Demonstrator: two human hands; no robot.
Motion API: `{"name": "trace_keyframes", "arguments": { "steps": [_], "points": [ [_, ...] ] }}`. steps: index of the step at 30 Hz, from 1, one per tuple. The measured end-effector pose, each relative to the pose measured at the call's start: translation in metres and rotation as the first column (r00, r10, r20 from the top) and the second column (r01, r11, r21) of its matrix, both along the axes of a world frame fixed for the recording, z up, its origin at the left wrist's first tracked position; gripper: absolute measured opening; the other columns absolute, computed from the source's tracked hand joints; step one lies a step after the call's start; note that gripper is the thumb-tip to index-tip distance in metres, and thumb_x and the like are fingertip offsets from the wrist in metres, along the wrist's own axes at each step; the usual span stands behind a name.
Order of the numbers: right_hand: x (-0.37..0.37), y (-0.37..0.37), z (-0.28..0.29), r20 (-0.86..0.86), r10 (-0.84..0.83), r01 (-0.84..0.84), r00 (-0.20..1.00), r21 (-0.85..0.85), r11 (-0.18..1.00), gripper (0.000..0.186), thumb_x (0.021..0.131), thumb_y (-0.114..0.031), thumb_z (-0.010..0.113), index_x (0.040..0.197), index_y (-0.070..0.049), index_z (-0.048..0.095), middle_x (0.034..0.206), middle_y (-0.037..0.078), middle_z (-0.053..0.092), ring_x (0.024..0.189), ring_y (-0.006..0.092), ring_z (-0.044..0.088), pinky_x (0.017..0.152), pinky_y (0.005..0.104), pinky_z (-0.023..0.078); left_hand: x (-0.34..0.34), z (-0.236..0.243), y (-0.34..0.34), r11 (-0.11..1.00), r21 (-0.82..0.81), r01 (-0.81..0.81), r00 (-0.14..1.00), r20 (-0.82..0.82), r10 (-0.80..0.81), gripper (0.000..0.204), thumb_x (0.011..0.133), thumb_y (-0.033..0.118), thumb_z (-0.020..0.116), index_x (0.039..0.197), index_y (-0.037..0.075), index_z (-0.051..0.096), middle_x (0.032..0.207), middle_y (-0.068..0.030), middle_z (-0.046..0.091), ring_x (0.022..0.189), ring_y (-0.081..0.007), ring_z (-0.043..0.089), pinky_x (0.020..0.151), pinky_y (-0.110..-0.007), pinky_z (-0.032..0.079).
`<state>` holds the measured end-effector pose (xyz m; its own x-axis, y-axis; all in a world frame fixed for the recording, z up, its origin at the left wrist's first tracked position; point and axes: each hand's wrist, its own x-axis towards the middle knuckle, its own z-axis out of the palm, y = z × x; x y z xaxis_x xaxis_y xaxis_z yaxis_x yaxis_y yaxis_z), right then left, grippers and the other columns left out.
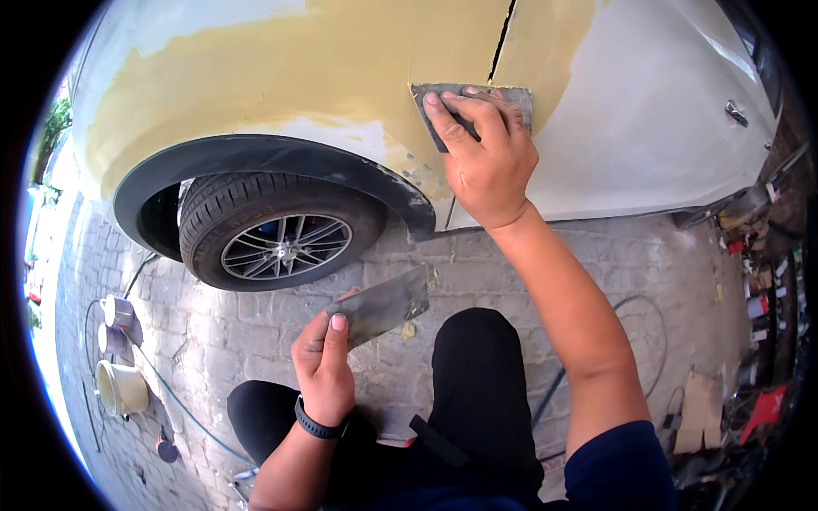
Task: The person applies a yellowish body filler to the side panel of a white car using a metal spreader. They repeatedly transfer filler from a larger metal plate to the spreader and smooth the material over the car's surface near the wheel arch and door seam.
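My right hand (486,162) presses a grey flat spreader (515,115) against the car's panel (324,68), which has a broad tan coat of filler over white paint, at the dark vertical seam (503,38) between panel and door. Its fingers lie bent over the blade. Lower and to the left, my left hand (328,349) grips a second grey rectangular spreader (383,302), thumb on top, with pale smears near its far end. Just above it are the black wheel arch (256,145) and the tire with alloy rim (285,247).
A white bucket (123,387) and small cans (118,311) stand at the left beside hoses on the paved ground (196,341). At the right lie cardboard (694,409), a red object (763,413) and assorted clutter. My black-clad knees are at the lower middle.
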<state>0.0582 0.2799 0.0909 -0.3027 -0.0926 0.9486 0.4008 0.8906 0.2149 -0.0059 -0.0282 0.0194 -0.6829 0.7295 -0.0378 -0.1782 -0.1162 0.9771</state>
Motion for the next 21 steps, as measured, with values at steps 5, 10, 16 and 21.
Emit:
{"name": "trace_keyframes", "arguments": {
  "steps": [5, 10, 16, 21],
  "points": [
    [0.000, 0.001, -0.037, -0.029, 0.007, -0.006, 1.000, 0.018, 1.000, 0.028, 0.086, -0.014, 0.078, 0.113, -0.020, 0.084, 0.106, -0.005, 0.073, 0.100, 0.0222, 0.070, 0.095, 0.0439, 0.060, 0.000, 0.000, -0.001, 1.000, -0.023, -0.021, 1.000, 0.020, 0.021, 0.042, 0.113, 0.024, 0.056, 0.138, -0.009, 0.067, 0.094, 0.0034, 0.057, 0.090, -0.0072, 0.054, 0.082, -0.023, 0.049],
    [0.001, -0.002, -0.075, -0.043, 0.027, -0.028, 0.999, -0.017, 0.999, 0.027, 0.084, -0.015, 0.081, 0.110, -0.021, 0.084, 0.107, -0.006, 0.072, 0.100, 0.0211, 0.070, 0.097, 0.0415, 0.059, 0.000, -0.004, -0.003, 0.999, -0.041, -0.026, 1.000, -0.006, 0.026, 0.041, 0.113, 0.023, 0.056, 0.137, -0.008, 0.067, 0.096, 0.0028, 0.060, 0.090, -0.0070, 0.054, 0.080, -0.022, 0.048],
    [0.013, -0.012, -0.117, 0.039, 0.049, -0.046, 0.998, -0.082, 0.996, 0.025, 0.085, -0.015, 0.080, 0.109, -0.022, 0.084, 0.107, -0.005, 0.072, 0.102, 0.0203, 0.071, 0.097, 0.0411, 0.059, 0.003, -0.004, 0.000, 0.997, -0.070, -0.035, 0.999, -0.035, 0.033, 0.040, 0.113, 0.023, 0.055, 0.135, -0.008, 0.068, 0.099, 0.0014, 0.063, 0.090, -0.0066, 0.055, 0.079, -0.022, 0.047],
    [0.038, -0.027, -0.092, 0.076, 0.112, -0.091, 0.991, -0.236, 0.967, 0.029, 0.085, -0.008, 0.077, 0.113, -0.015, 0.083, 0.103, 0.000, 0.073, 0.095, 0.0240, 0.072, 0.085, 0.0409, 0.062, -0.006, -0.017, 0.001, 0.999, -0.050, -0.013, 0.994, -0.113, 0.008, 0.038, 0.114, 0.022, 0.056, 0.133, -0.007, 0.070, 0.099, -0.0001, 0.065, 0.090, -0.0067, 0.057, 0.079, -0.021, 0.048]
  ]
}}
